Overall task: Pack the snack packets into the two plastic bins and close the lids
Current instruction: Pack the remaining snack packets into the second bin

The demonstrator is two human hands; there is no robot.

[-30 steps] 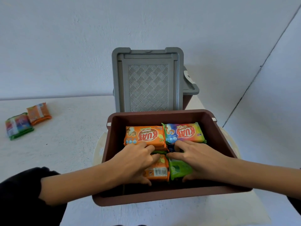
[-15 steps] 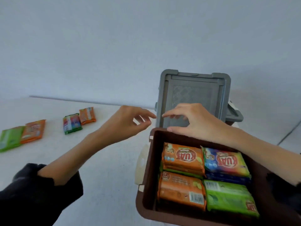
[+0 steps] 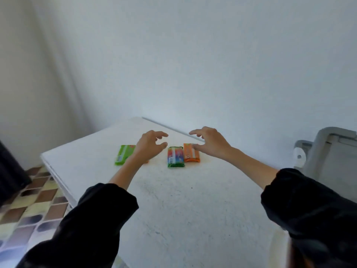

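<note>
Several snack packets lie at the far end of the white table [image 3: 173, 200]. A green packet [image 3: 123, 156] is on the left, with an orange one mostly hidden behind my left wrist. A rainbow-striped packet [image 3: 175, 156] and an orange packet [image 3: 190, 155] lie side by side to the right. My left hand [image 3: 149, 145] hovers over the left pair with fingers loosely spread and holds nothing. My right hand [image 3: 209, 142] hovers over the orange packet, fingers spread, also empty. Only the grey raised lid [image 3: 328, 151] of a bin shows at the right edge.
The table's left edge [image 3: 56, 175] drops to a tiled floor [image 3: 29, 209]. A dark object [image 3: 9, 171] stands at the far left. White walls close the table's far side.
My view has swung left, away from the brown bin of packed packets. Both hands left the bin and now reach out over the loose packets at the table's far end.
</note>
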